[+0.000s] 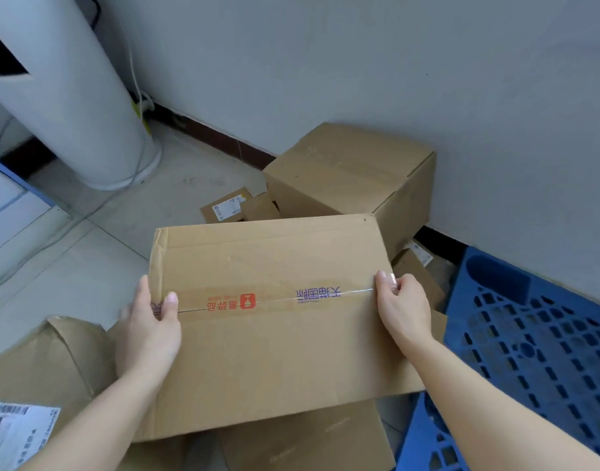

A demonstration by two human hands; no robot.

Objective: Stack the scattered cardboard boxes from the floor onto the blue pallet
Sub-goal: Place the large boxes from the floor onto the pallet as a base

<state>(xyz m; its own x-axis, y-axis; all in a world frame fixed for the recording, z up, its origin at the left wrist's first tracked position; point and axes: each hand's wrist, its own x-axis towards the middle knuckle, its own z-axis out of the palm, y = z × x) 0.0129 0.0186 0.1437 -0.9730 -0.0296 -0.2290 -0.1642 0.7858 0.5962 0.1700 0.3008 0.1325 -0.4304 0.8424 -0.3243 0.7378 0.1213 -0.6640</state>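
Observation:
A large taped cardboard box with red and purple print fills the middle of the view, held up above the floor. My left hand grips its left side, thumb on top. My right hand grips its right side, thumb on the tape seam. The blue pallet lies on the floor to the right, its near corner beside the held box. Another big box stands against the wall behind. A box with a shipping label sits at the lower left, and a flat box lies beneath the held one.
A small labelled box lies on the tiled floor behind the held box. Another small box is wedged between the big box and the pallet. A white cylindrical appliance with cables stands at the back left. The grey wall runs behind.

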